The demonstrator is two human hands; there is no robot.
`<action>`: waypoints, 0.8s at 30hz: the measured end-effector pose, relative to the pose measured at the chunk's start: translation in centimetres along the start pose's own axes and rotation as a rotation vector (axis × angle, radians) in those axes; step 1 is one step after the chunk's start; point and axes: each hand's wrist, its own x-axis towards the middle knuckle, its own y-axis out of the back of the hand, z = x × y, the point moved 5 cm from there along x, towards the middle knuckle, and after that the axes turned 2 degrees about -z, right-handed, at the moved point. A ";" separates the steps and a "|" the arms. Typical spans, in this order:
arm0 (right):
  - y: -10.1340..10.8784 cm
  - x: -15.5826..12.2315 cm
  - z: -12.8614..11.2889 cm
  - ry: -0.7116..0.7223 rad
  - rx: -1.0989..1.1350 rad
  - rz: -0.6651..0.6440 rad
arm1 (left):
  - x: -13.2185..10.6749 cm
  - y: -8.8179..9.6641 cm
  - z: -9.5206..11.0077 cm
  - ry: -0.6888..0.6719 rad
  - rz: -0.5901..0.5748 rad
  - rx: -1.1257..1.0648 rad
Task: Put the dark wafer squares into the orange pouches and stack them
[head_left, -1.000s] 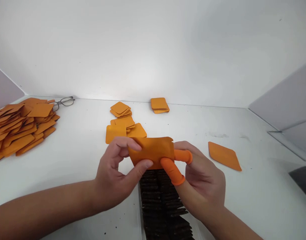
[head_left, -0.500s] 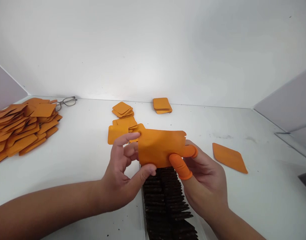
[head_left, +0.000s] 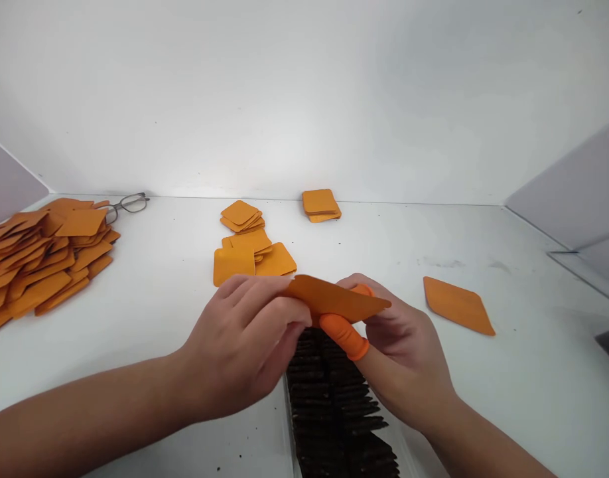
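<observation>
An orange flat piece with rounded corners [head_left: 341, 299] is held up in front of me, tilted so that it looks narrow. My right hand [head_left: 399, 345] pinches its lower edge between thumb and forefinger, both in orange finger cots [head_left: 345, 337]. At the other end, the bent fingers of my left hand [head_left: 249, 338] close on its left edge; the left thumb is mostly hidden. Below both hands, dark thin pieces [head_left: 329, 411] stand packed in two rows in a clear tray [head_left: 290, 438].
Many similar orange pieces lie heaped [head_left: 46, 259] at the left, beside eyeglasses [head_left: 134, 203]. Smaller stacks sit at centre back [head_left: 239, 214] and behind the hands [head_left: 320, 203]. One single orange piece [head_left: 458, 305] lies at the right. White walls enclose the table.
The orange piece has tipped from facing me to a flatter angle. My left hand has turned over, its spread fingers now curled at the piece's left edge.
</observation>
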 end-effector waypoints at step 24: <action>-1.5 -1.2 -1.3 0.126 -0.327 0.049 | -0.2 -1.7 0.9 0.014 -0.043 -0.256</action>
